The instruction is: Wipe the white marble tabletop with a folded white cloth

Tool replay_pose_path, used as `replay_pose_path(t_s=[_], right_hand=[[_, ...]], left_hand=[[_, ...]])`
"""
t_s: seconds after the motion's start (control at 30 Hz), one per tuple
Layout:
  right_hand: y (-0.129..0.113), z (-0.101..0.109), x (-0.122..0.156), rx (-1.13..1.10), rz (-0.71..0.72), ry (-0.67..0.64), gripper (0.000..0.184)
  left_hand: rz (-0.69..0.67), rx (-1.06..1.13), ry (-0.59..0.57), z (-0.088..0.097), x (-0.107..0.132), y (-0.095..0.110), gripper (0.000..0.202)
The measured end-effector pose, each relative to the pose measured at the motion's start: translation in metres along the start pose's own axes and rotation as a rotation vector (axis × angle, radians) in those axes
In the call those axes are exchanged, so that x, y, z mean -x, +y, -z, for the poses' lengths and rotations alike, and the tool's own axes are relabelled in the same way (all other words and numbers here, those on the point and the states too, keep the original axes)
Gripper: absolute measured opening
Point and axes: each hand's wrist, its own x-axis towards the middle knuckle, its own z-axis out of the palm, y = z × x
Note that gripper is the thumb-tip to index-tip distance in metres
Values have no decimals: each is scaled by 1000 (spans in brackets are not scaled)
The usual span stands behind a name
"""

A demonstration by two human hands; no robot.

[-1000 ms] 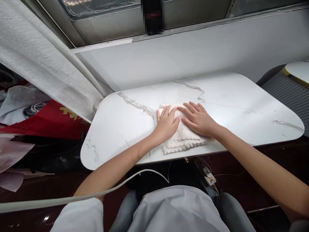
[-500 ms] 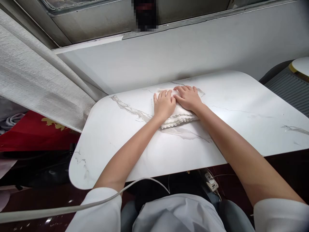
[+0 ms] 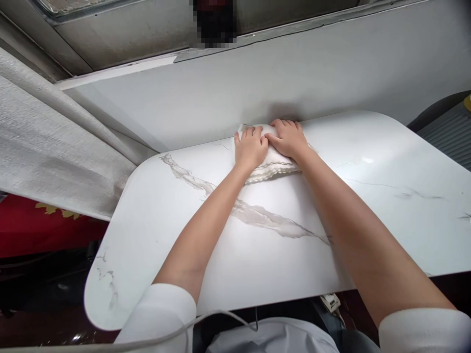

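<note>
A folded white cloth (image 3: 274,168) with wavy edges lies in layers near the far edge of the white marbled table (image 3: 176,215). My left hand (image 3: 251,148) rests flat on its left part, fingers spread and pointing toward the wall. On the right part lies my right hand (image 3: 289,138), palm down with the fingers extended over the cloth's far side. The two thumbs come close together at the middle. Much of the cloth's top is hidden under both hands.
Behind the table rises a pale wall panel (image 3: 206,103) below a window frame. A light curtain (image 3: 55,132) hangs at the left, above a red cloth (image 3: 22,225). A white cable (image 3: 217,314) crosses near my lap, and a power strip (image 3: 330,301) sits under the table.
Both hands and the cloth have slid away from me across the table, up to its far edge by the wall. The view has shifted slightly too.
</note>
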Motion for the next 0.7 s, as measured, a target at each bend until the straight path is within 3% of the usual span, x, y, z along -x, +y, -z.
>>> replay_pose_path(t_s=[0.3, 0.7], right_hand=[[23, 3, -14, 15, 5, 18, 49], [32, 6, -8, 71, 18, 11, 51]], left_hand=[[-4, -42, 14, -10, -21, 14, 46], [-17, -43, 17, -13, -16, 22, 47]])
